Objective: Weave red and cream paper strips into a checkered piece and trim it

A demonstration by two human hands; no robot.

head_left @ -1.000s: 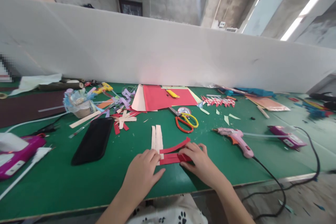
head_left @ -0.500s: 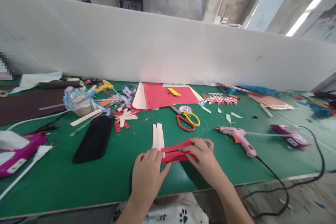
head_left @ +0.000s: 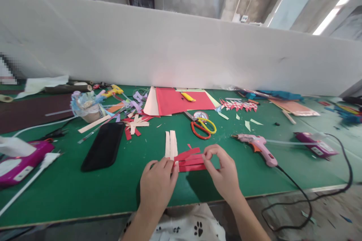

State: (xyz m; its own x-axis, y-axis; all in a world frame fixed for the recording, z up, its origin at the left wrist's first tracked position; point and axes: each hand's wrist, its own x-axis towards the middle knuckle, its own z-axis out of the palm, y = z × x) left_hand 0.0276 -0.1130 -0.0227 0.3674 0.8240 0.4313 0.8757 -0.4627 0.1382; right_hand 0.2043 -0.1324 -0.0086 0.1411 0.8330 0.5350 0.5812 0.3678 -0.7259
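Several red paper strips [head_left: 190,160] lie bunched on the green table [head_left: 85,196] near its front edge. My left hand [head_left: 157,185] rests with fingers pressed on the strips' left ends. My right hand [head_left: 223,173] pinches their right ends between thumb and forefinger. Two cream strips [head_left: 171,144] lie just behind, touching the red ones.
Scissors with red and yellow handles [head_left: 202,126] and a red paper sheet [head_left: 181,101] lie behind. A pink glue gun [head_left: 258,147] with a black cord sits to the right, a black phone [head_left: 104,146] to the left, and a white partition [head_left: 181,45] stands at the back.
My right hand has shifted from lying flat on the red strips to pinching their right ends. The strips are gathered closer together. My left hand moved slightly right.
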